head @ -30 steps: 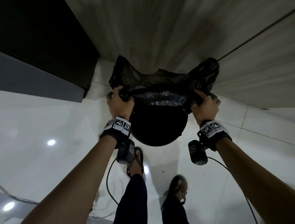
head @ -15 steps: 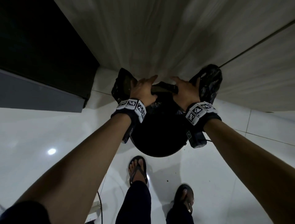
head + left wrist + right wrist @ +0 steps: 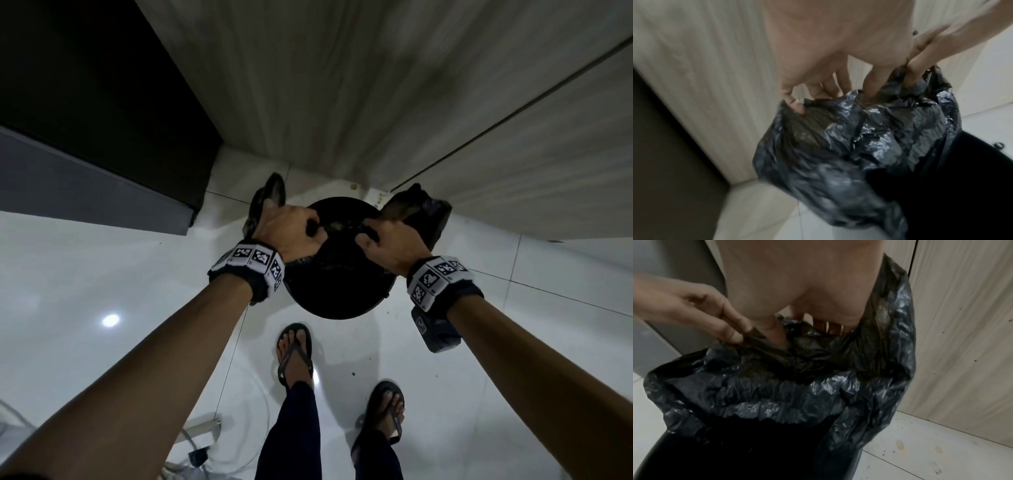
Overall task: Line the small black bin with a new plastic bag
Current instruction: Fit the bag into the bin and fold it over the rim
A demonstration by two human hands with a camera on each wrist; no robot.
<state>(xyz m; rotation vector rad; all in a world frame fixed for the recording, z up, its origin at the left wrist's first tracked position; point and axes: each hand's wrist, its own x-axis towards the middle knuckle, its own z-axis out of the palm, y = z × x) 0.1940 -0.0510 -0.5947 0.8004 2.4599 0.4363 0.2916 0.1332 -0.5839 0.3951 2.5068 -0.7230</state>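
Head view: both my hands are over the round black bin point(image 3: 337, 284), which stands on the white floor point(image 3: 102, 274) close to the wall. My left hand point(image 3: 286, 228) and right hand point(image 3: 394, 243) have curled fingers gripping the black bag point(image 3: 416, 212) at the bin's mouth.

Left wrist view: my fingers point(image 3: 869, 84) dig into the crumpled bag point(image 3: 838, 146), pinching its top edge.

Right wrist view: my thumb and fingers point(image 3: 777, 332) pinch a fold of bag point(image 3: 797, 386), which drapes over the bin point(image 3: 746, 451).
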